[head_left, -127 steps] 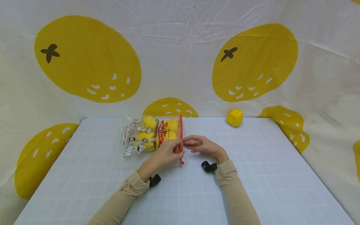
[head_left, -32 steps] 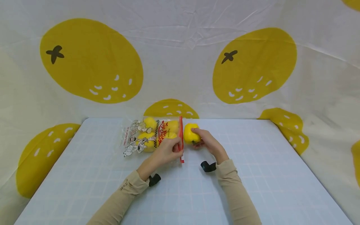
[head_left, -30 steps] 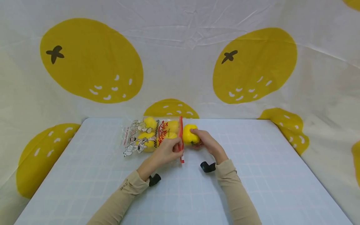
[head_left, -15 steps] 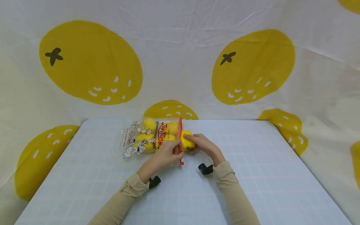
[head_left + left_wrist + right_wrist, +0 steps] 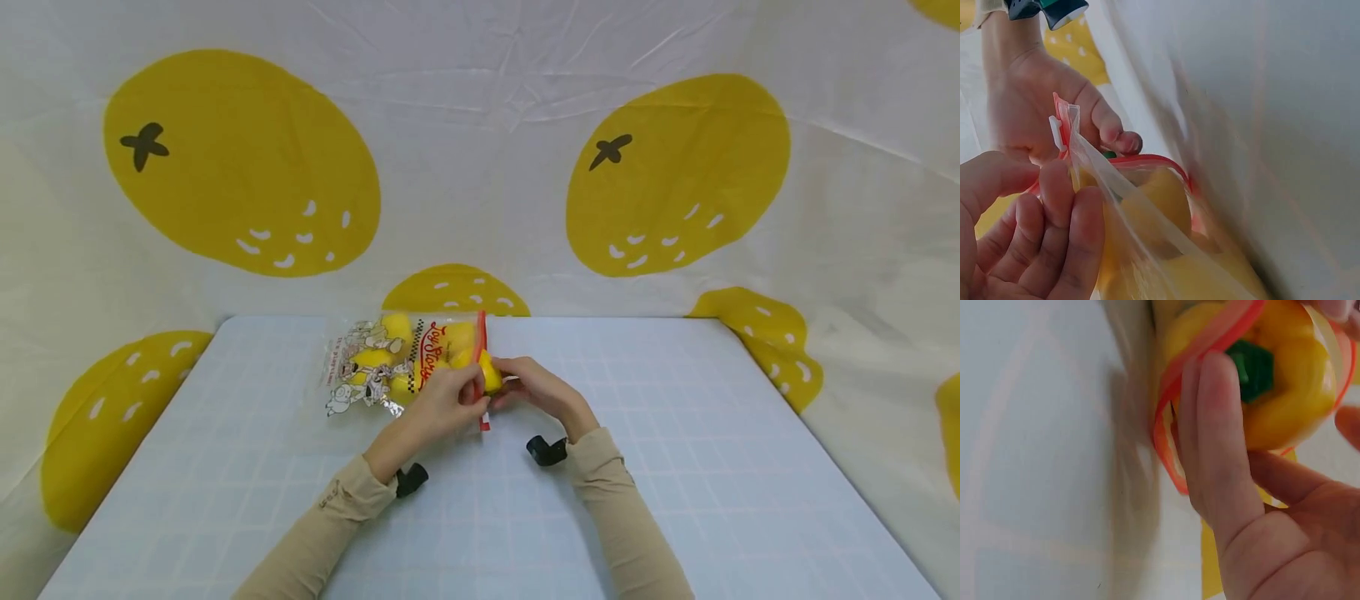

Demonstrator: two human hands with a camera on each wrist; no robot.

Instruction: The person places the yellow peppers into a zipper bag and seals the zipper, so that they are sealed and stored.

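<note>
A clear zip bag [image 5: 425, 367] with printed cartoon figures and a red zip edge lies on the table, several yellow things inside. My left hand [image 5: 447, 400] pinches the bag's rim between thumb and fingers. At the mouth sits a yellow bell pepper [image 5: 1300, 403], its green stem turned outward and the red zip edge [image 5: 1169, 394] looping around it. Straight fingers of my right hand [image 5: 543, 390] touch the pepper beside the stem, as the right wrist view shows. In the left wrist view the right hand [image 5: 1054, 100] reaches in from behind the bag's opening.
A pale blue checked table [image 5: 675, 467] lies under both forearms. Behind it hangs a white cloth [image 5: 472, 167] printed with large yellow fruits. Each wrist carries a small black camera, one of them [image 5: 546, 451] by the right sleeve.
The right hand fetched the pepper from the back right and moved it left into the bag's mouth. Its thumb has come off the pepper's top. The left hand keeps its pinch; bag contents shifted.
</note>
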